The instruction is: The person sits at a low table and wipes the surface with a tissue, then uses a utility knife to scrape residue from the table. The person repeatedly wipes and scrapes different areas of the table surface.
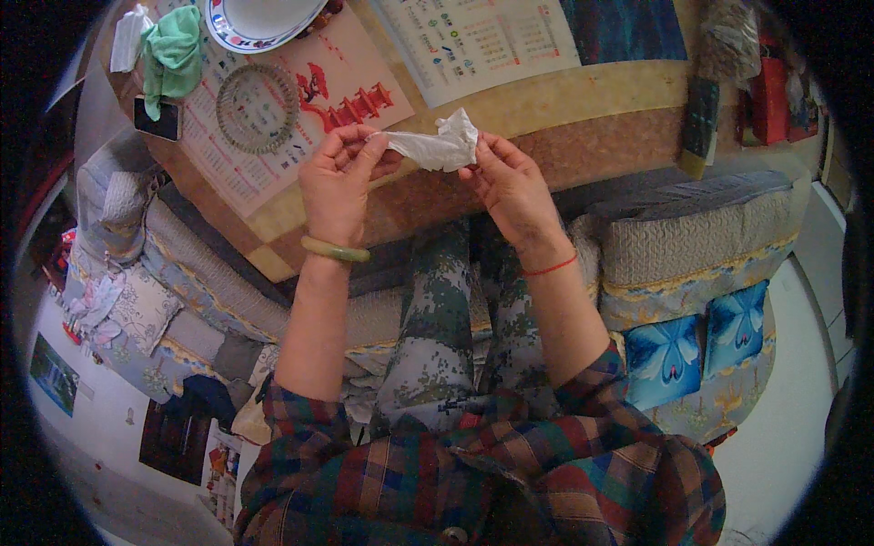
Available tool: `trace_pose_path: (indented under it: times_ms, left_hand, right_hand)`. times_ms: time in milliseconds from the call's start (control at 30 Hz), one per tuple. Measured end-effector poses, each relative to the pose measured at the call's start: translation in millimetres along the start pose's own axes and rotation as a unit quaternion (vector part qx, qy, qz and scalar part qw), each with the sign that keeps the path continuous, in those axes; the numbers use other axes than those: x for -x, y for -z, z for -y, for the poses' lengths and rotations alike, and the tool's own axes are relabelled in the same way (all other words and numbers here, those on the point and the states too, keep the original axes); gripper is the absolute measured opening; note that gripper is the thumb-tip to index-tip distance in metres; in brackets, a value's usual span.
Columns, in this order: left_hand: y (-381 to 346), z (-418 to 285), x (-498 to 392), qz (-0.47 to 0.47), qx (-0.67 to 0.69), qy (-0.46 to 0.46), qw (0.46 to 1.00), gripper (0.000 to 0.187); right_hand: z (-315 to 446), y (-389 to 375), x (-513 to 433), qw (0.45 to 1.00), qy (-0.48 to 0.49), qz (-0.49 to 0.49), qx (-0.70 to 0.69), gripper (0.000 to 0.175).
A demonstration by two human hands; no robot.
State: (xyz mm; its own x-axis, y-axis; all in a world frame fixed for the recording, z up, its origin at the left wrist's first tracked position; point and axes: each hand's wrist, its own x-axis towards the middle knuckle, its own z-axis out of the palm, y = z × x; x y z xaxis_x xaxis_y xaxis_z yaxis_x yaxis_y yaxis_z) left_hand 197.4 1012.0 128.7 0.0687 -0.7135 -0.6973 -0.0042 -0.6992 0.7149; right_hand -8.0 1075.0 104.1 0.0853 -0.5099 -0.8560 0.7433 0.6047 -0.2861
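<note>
A crumpled white paper tissue (431, 147) is stretched between my two hands, above the near edge of the table. My left hand (341, 181) pinches its left end between thumb and fingers, with a pale green bangle on the wrist. At the other end, my right hand (509, 181) grips the tissue's edge with thumb and forefinger; a red cord circles that wrist. Beneath the hands lies the table top (580, 102), tan and brown. A round ribbed glass dish (257, 109) sits left of the tissue on a printed sheet (218, 167).
At the table's left lie a green cloth (171, 51), a smartphone (158, 119) and a white tissue pack (130, 37). A patterned bowl (266, 24) stands farther back. Sofa seats (696, 246) with blue cushions (662, 362) surround me. A red bag (770, 99) is at far right.
</note>
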Motion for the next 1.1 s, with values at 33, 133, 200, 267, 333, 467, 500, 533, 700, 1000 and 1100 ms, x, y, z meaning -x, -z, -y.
trace_pose_path:
  times_ms: [33, 133, 200, 267, 333, 467, 500, 533, 700, 1000, 1100]
  left_hand:
    - [0, -1, -1, 0.002, 0.000, -0.004, 1.000, 0.011]
    - [-5, -3, -4, -0.007, -0.001, -0.012, 1.000, 0.013]
    - [-11, -3, -4, -0.057, -0.029, -0.064, 0.996, 0.015]
    - [-20, -2, -2, -0.134, -0.079, -0.160, 0.975, 0.016]
    - [-18, -6, 11, -0.147, -0.194, -0.180, 0.953, 0.018]
    - [-20, -2, 31, -0.035, -0.195, -0.076, 0.977, 0.021]
    - [-22, 0, 32, -0.027, -0.159, -0.087, 0.983, 0.022]
    - [-26, 3, 32, -0.025, -0.126, -0.074, 0.989, 0.024]
    - [-32, 11, 29, 0.000, -0.045, -0.052, 0.998, 0.031]
    - [-29, 10, 23, 0.123, 0.033, 0.023, 0.992, 0.039]
    - [-23, 5, 19, 0.195, 0.035, 0.044, 0.979, 0.036]
  right_hand:
    - [1, 2, 0, 1.000, -0.006, 0.007, -0.001, 0.031]
    - [4, 7, -1, 0.999, -0.014, 0.035, -0.021, 0.029]
    - [5, 7, 0, 0.998, -0.007, 0.053, -0.041, 0.028]
    - [6, 6, 1, 0.997, -0.006, 0.059, -0.054, 0.028]
    - [7, 3, 3, 0.996, -0.008, 0.058, -0.070, 0.027]
    - [10, -5, 10, 0.996, -0.023, 0.052, -0.073, 0.025]
    - [10, -7, 12, 0.995, -0.029, 0.059, -0.081, 0.025]
    - [10, -8, 13, 0.991, -0.035, 0.076, -0.100, 0.025]
    - [8, -9, 15, 0.988, -0.050, 0.109, -0.096, 0.026]
    - [1, -3, 5, 0.980, -0.138, 0.104, -0.098, 0.023]
    - [0, 0, 5, 0.985, -0.136, 0.084, -0.059, 0.023]
